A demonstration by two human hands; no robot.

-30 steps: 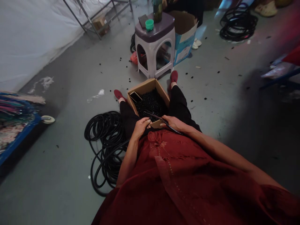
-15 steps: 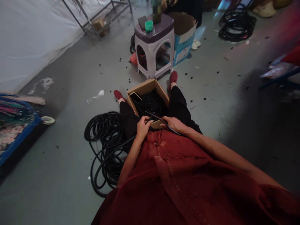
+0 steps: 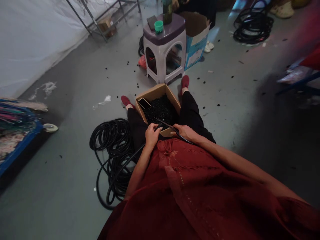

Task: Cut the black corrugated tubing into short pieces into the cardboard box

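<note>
Box [image 3: 153,93], floor-set between legs [image 3: 193,113].
Phone [image 3: 144,103] inside; tubing coil [image 3: 115,154] at left; stool [image 3: 175,30] beyond, bottle [image 3: 167,12] on top; carton [image 3: 196,48] right of stool.

Boxes: three clearly visible; one open carton [image 3: 172,99] at the centre, one blue-and-white carton [image 3: 193,56] at upper centre, one small carton [image 3: 107,26] at upper left. Stool [image 3: 163,41]: one, upper centre, carrying one bottle [image 3: 167,13], one green cap [image 3: 158,26], one dark flat object [image 3: 151,22]. Tubing coils: at least two; one large coil [image 3: 110,136] left of centre, one far coil [image 3: 252,28] at upper right. Centre: one left hand [image 3: 152,135], one right hand [image 3: 186,132], one long dark tool [image 3: 166,123], one phone [image 3: 144,103], two red shoes [image 3: 185,84]. Black floor bits [image 3: 204,82]: more than ten; black pieces [image 3: 160,108] inside the open carton: uncountable.
</note>
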